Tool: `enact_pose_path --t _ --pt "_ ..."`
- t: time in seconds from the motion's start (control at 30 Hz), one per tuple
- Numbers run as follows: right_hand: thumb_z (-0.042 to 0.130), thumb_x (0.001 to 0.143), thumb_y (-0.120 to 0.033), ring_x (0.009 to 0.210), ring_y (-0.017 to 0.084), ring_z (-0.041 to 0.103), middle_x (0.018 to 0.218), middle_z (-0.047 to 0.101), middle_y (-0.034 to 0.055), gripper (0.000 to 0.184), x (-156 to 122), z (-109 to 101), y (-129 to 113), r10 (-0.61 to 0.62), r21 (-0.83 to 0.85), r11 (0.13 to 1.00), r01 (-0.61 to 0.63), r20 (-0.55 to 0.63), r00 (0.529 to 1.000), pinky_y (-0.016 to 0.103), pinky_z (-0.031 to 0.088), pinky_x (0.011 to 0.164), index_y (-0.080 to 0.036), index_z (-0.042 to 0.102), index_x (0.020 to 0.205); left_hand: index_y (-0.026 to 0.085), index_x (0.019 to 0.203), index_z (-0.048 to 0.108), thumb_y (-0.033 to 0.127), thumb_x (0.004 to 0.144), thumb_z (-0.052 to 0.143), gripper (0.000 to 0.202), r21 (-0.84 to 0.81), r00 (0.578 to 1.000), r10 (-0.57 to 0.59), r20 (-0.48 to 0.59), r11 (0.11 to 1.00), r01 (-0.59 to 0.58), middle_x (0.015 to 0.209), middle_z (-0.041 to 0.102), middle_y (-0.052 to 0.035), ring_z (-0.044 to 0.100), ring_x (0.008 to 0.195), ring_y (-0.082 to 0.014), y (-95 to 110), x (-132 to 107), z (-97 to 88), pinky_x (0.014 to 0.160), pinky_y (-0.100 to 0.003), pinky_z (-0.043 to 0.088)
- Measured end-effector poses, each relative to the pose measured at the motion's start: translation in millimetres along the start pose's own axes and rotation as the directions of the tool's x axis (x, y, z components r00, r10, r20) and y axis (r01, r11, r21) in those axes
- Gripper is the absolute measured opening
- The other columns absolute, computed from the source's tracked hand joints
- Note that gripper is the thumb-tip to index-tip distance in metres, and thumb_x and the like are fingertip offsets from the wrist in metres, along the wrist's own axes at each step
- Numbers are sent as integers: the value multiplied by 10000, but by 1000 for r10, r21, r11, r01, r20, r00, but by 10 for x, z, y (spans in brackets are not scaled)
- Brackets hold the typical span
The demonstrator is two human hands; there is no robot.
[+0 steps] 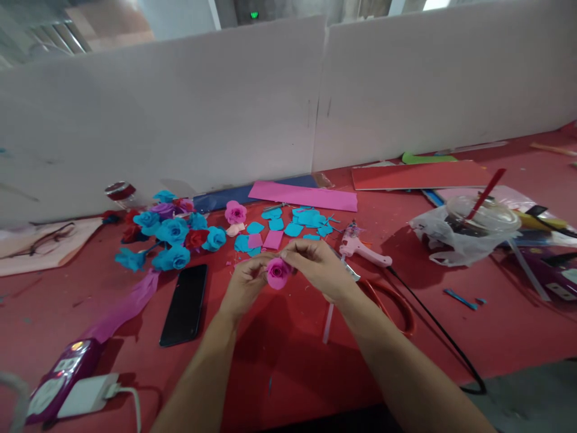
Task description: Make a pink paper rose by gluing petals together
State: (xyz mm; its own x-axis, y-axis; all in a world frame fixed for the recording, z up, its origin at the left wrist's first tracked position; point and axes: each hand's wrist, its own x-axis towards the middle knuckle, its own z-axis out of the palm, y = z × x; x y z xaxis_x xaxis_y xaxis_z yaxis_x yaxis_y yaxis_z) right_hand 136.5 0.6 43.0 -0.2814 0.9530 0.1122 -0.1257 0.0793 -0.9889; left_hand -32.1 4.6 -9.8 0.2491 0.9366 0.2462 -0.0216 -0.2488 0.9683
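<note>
A small pink foam rose (pixel 277 272) is held above the red table (pixel 288 349) between both my hands. My left hand (pixel 246 284) pinches it from the left with closed fingers. My right hand (pixel 318 264) grips it from the right and above, fingers curled over the petals. Just beyond the hands lie cut blue petals (pixel 297 221) and a pink petal piece (pixel 273 239). A finished pink rose (pixel 235 212) sits behind them.
A bunch of blue, red and purple foam roses (pixel 169 234) lies at left, with a black phone (pixel 184 304) beside it. A pink glue gun (pixel 363 249) with black cord, red scissors (pixel 390 297), pink sheet (pixel 304 195), red sheet (pixel 419 175), bagged cup (pixel 473 225) and power strip (pixel 67 373) surround. White divider boards (pixel 180 114) stand behind.
</note>
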Motion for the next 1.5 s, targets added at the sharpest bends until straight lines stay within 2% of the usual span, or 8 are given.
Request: enact_pose_path --t 0.13,0.27,0.5,0.73,0.97,1.17,1.33,1.5 --pt "588 780 -310 574 88 455 600 538 -27 198 -1 4 -9 -29 46 999 28 14 999 242 376 574 -165 608 647 221 826 724 270 703 691 136 -41 1000 -15 -2 999 15 940 692 -55 606 890 -204 -35 -7 5 829 -357 466" --pt "556 806 -320 541 82 470 594 550 -29 196 -7 -7 -47 -26 111 993 33 -67 997 230 371 542 -178 625 690 207 810 721 273 675 720 149 -102 999 -22 -47 995 17 927 686 -61 599 907 -211 -44 -2 29 849 -356 452" --pt "555 790 -264 578 93 492 590 548 -24 191 -23 11 -68 -22 50 999 21 22 1000 233 371 567 -176 578 622 192 813 708 343 621 758 249 -286 993 -54 -109 958 21 853 681 -60 596 882 -218 -52 35 64 771 -330 473" --pt "523 842 -317 554 93 451 599 542 -16 249 -20 -7 38 -43 52 998 46 -61 997 236 345 533 -176 556 640 188 813 689 294 628 759 225 -404 983 -98 -154 914 28 781 678 -34 605 761 -166 -70 44 86 720 -295 470" --pt "557 812 -335 564 104 444 575 503 -22 252 -48 57 6 -40 -36 999 40 -4 999 248 341 553 -178 559 615 191 782 699 286 636 749 181 -376 987 -98 -123 925 45 796 675 -37 591 798 -173 -28 48 100 726 -293 471" --pt "532 837 -385 543 107 445 567 520 -14 317 -48 52 35 -14 -15 1000 13 -59 998 252 343 539 -181 554 595 206 796 709 284 615 767 206 -402 983 -90 -159 916 19 810 682 -32 593 796 -176 -55 45 83 728 -304 470" --pt "498 863 -394 602 119 466 634 544 -2 312 -52 66 35 -66 -71 995 63 -43 997 257 335 557 -184 581 647 223 851 721 296 652 747 214 -403 991 -43 -130 915 -13 869 690 -41 600 826 -182 -84 28 72 744 -313 469" --pt "516 838 -394 646 126 492 672 538 -5 265 -52 93 11 30 63 998 -24 -99 995 245 322 539 -194 569 672 244 873 727 280 663 743 214 -413 994 -26 -105 911 -20 886 693 -33 609 855 -186 -64 18 78 778 -324 465"
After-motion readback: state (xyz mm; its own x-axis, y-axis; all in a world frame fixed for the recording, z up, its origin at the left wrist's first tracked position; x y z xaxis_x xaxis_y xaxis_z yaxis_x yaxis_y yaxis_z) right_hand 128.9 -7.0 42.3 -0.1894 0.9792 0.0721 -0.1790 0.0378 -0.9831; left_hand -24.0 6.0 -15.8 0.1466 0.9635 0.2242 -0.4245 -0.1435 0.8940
